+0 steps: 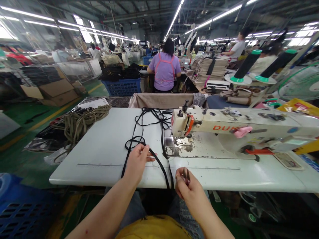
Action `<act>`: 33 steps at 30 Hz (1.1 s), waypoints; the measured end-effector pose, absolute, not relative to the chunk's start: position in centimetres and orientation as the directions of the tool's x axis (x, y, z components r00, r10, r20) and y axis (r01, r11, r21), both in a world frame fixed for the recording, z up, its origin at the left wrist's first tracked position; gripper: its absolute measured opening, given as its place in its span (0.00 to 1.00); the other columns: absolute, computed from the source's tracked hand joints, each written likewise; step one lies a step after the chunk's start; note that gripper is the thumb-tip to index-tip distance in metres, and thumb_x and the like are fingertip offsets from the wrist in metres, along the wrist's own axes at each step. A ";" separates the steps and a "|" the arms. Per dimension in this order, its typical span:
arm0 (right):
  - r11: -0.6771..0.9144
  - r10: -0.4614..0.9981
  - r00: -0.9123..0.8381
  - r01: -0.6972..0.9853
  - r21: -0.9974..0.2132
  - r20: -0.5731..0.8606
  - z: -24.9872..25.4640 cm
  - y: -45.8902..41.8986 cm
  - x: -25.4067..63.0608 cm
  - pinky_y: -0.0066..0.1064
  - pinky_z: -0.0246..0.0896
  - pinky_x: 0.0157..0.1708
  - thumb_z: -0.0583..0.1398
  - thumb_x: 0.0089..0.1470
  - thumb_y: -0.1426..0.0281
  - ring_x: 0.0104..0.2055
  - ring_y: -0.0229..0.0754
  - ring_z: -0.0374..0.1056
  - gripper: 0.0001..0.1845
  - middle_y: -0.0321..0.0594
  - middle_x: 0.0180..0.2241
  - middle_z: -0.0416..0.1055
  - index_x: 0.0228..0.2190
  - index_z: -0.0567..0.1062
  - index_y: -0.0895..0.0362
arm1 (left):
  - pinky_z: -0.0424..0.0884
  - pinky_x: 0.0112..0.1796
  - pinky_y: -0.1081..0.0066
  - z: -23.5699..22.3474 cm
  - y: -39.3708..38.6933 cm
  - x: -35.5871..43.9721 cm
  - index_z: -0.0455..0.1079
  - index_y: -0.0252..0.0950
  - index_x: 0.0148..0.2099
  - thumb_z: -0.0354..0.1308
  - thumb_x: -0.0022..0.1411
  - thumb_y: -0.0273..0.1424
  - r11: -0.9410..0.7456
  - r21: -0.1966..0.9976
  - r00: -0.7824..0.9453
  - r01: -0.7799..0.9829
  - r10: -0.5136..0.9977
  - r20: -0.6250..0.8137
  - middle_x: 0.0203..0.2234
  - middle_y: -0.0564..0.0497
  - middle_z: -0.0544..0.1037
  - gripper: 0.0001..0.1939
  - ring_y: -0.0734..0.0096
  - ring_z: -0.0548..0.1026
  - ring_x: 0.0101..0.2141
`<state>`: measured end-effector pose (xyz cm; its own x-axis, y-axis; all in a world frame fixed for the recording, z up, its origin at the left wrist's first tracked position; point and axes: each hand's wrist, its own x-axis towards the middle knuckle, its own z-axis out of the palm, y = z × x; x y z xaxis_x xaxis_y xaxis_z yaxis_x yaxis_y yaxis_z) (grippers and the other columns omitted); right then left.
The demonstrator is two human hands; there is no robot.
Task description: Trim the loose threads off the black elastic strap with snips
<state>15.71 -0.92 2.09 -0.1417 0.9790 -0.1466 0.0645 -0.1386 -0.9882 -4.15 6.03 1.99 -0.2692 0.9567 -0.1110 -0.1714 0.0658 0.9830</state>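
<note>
My left hand pinches a narrow black strap above the white sewing table. From those fingers the strap runs down over the front edge, and more of it lies in loose loops toward the back. My right hand is closed around small thread snips, whose two pointed blades stick up past the fingers, slightly apart. It is just right of the hanging strap, near the table's front edge. Beyond it stands an industrial sewing machine, its needle area close to the strap loops.
Olive straps lie bundled at the table's left end. Thread cones and a green fan stand at right. A blue basket is on the floor at left. A person in purple sits ahead, back turned.
</note>
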 end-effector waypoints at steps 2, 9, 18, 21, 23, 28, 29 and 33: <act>-0.085 0.980 -0.159 0.216 -0.973 -0.121 2.1 -0.8 15.9 0.30 0.49 0.24 0.56 0.61 0.61 0.22 0.37 0.54 0.10 0.28 0.20 0.57 0.30 0.66 0.53 | 0.78 0.28 0.70 2.6 5.9 -3.8 0.65 0.36 0.29 0.65 0.56 0.49 0.078 0.980 -0.223 -0.180 0.967 -0.118 0.22 0.55 0.70 0.22 0.61 0.81 0.31; 0.028 0.941 -0.333 0.231 -0.972 -0.052 2.9 -0.4 16.3 0.34 0.57 0.36 0.54 0.53 0.73 0.32 0.43 0.66 0.12 0.38 0.26 0.68 0.22 0.73 0.55 | 0.76 0.27 0.72 3.0 5.4 -3.1 0.67 0.36 0.29 0.66 0.55 0.47 0.135 0.965 -0.132 -0.225 0.977 -0.168 0.21 0.56 0.70 0.20 0.67 0.79 0.28; -0.099 0.896 -0.444 -0.210 -0.973 0.005 3.2 -0.1 14.7 0.28 0.49 0.24 0.59 0.61 0.61 0.26 0.36 0.57 0.14 0.43 0.36 0.74 0.28 0.76 0.57 | 0.75 0.26 0.70 1.6 4.9 -2.4 0.65 0.37 0.28 0.67 0.53 0.49 0.264 0.948 -0.037 -0.179 0.961 -0.275 0.20 0.54 0.73 0.22 0.65 0.78 0.25; -0.239 0.961 -0.228 -0.383 -0.892 -0.159 2.7 0.8 13.8 0.25 0.35 0.18 0.62 0.56 0.62 0.19 0.32 0.42 0.12 0.31 0.20 0.62 0.28 0.73 0.56 | 0.76 0.29 0.69 1.8 4.8 -2.3 0.65 0.36 0.28 0.69 0.52 0.49 0.265 0.935 -0.036 -0.235 0.959 -0.281 0.21 0.54 0.72 0.23 0.66 0.78 0.25; -0.274 0.962 -0.143 -0.456 -0.847 -0.234 2.9 1.6 13.6 0.24 0.32 0.16 0.63 0.53 0.62 0.18 0.32 0.41 0.10 0.27 0.19 0.55 0.27 0.71 0.56 | 0.77 0.33 0.67 2.0 4.8 -2.3 0.67 0.35 0.30 0.69 0.52 0.50 0.264 0.915 -0.002 -0.307 0.961 -0.278 0.23 0.53 0.73 0.23 0.65 0.79 0.28; -0.264 0.964 -0.142 -0.450 -0.853 -0.224 4.1 2.9 13.5 0.23 0.33 0.15 0.64 0.51 0.62 0.19 0.31 0.45 0.10 0.29 0.20 0.60 0.28 0.73 0.56 | 0.76 0.39 0.67 3.2 4.2 -1.7 0.73 0.33 0.38 0.63 0.61 0.49 0.339 0.891 0.306 -0.302 0.920 -0.246 0.32 0.46 0.77 0.21 0.66 0.77 0.35; -0.257 0.966 -0.147 -0.439 -0.861 -0.213 4.3 2.9 13.4 0.23 0.33 0.15 0.64 0.51 0.62 0.19 0.31 0.46 0.10 0.30 0.21 0.62 0.28 0.74 0.56 | 0.75 0.38 0.68 3.4 4.1 -1.5 0.73 0.34 0.37 0.63 0.61 0.48 0.345 0.893 0.342 -0.289 0.908 -0.241 0.32 0.47 0.77 0.20 0.66 0.77 0.35; -0.230 0.969 -0.175 -0.378 -0.897 -0.174 4.3 2.9 12.9 0.23 0.35 0.16 0.63 0.51 0.65 0.19 0.31 0.49 0.09 0.34 0.22 0.67 0.28 0.76 0.58 | 0.74 0.36 0.69 4.0 4.1 -1.0 0.69 0.36 0.31 0.63 0.59 0.42 0.342 0.913 0.319 -0.224 0.911 -0.262 0.24 0.52 0.74 0.14 0.69 0.76 0.29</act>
<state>12.91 2.95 4.28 -0.1753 0.9689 -0.1745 -0.3784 -0.2299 -0.8966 -0.96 4.08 3.97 0.3191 0.9106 -0.2625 -0.2237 0.3415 0.9129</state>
